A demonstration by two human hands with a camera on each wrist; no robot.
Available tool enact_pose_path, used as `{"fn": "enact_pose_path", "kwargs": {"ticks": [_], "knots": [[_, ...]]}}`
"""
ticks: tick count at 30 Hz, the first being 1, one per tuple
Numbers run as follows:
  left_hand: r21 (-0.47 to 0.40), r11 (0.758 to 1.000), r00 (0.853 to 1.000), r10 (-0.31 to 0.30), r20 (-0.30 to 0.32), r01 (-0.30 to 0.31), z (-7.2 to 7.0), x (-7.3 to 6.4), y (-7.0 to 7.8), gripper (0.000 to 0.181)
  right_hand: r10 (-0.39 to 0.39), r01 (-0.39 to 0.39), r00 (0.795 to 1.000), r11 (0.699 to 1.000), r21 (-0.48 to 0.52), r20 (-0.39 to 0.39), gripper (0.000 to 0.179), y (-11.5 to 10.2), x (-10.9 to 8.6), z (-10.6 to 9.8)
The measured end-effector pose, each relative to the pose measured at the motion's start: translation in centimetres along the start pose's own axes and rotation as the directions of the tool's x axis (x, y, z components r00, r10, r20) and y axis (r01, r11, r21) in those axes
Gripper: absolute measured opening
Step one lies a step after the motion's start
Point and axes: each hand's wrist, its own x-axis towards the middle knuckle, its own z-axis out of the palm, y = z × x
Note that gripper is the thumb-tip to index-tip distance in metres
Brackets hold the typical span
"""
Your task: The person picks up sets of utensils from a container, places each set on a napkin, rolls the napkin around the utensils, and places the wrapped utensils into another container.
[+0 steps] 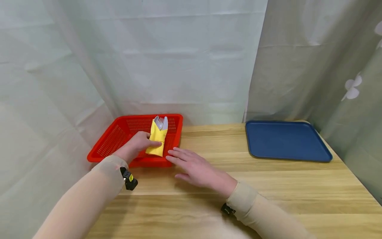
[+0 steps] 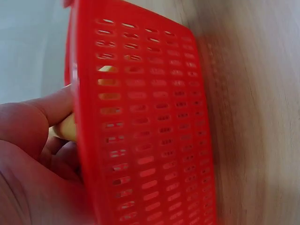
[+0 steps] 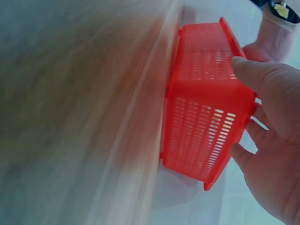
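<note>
In the head view my left hand (image 1: 138, 143) reaches over the near side of a red plastic basket (image 1: 102, 146). Its thumb and fingers pinch a yellow napkin bundle (image 1: 156, 139), from whose top a spoon, a fork (image 1: 161, 121) and a knife (image 1: 165, 123) stick out. The left wrist view shows the slotted basket wall (image 2: 140, 117) hiding most of the bundle. My right hand (image 1: 194, 166) hovers by the basket's near right corner with fingers extended and nothing held. In the right wrist view that hand (image 3: 276, 126) is beside the basket rim; whether it touches cannot be told.
A blue tray (image 1: 286, 139) lies flat at the right back of the wooden table (image 1: 209, 139). Pale curtains (image 1: 179, 59) hang behind and at both sides. The basket stands at the left back, close to the curtain.
</note>
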Motion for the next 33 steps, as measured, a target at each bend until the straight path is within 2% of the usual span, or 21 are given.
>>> {"fn": "enact_pose_path", "kwargs": {"ticks": [11, 22, 29, 33], "knots": [[0.031, 0.996, 0.996, -0.082, 0.044, 0.08, 0.0, 1.2, -1.4, 0.065, 0.017, -0.017, 1.0, 1.0, 0.006, 0.01, 0.076, -1.3, 0.7, -0.1], [0.087, 0.987, 0.988, -0.14, 0.062, 0.135, 0.6, 1.6, -1.6, 0.057, 0.026, -0.026, 1.0, 0.999, 0.02, 0.007, 0.075, -1.4, 0.7, 0.0], [0.072, 0.981, 0.977, -0.185, 0.108, 0.178, 1.1, 2.6, -1.9, 0.058, 0.026, -0.026, 1.0, 0.999, 0.029, 0.011, 0.075, -1.4, 0.8, 0.3], [0.081, 0.978, 0.973, -0.202, 0.108, 0.193, 1.0, 3.2, -1.7, 0.06, 0.03, -0.031, 0.999, 0.999, 0.031, 0.009, 0.075, -1.3, 0.8, 0.2]]}}
